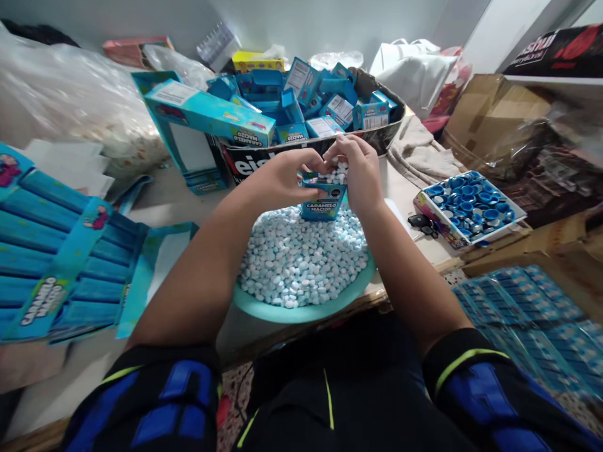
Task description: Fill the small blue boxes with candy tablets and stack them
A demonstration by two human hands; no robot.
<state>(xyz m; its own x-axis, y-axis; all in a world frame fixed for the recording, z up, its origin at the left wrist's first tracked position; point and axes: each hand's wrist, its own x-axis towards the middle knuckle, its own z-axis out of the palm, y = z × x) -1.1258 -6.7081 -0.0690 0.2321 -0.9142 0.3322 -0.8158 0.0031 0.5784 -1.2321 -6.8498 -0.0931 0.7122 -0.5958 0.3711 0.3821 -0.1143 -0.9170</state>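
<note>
A turquoise basin (301, 314) full of small white and pale blue candies (296, 263) sits in front of me. Above its far side, my left hand (292, 179) grips a small blue candy box (323, 204) printed "Caramelo Macizo", its top facing up. My right hand (355, 169) is cupped over the box's opening with a handful of candies (338, 171) in its curled fingers. Part of the box top is hidden by the hands.
Behind the basin, a carton (235, 164) holds many blue boxes, with a long display box (211, 113) across it. Blue caps fill a tray (471, 207) at right; wrapped packs (522, 307) lie lower right. Flat blue boxes (61, 251) are stacked at left.
</note>
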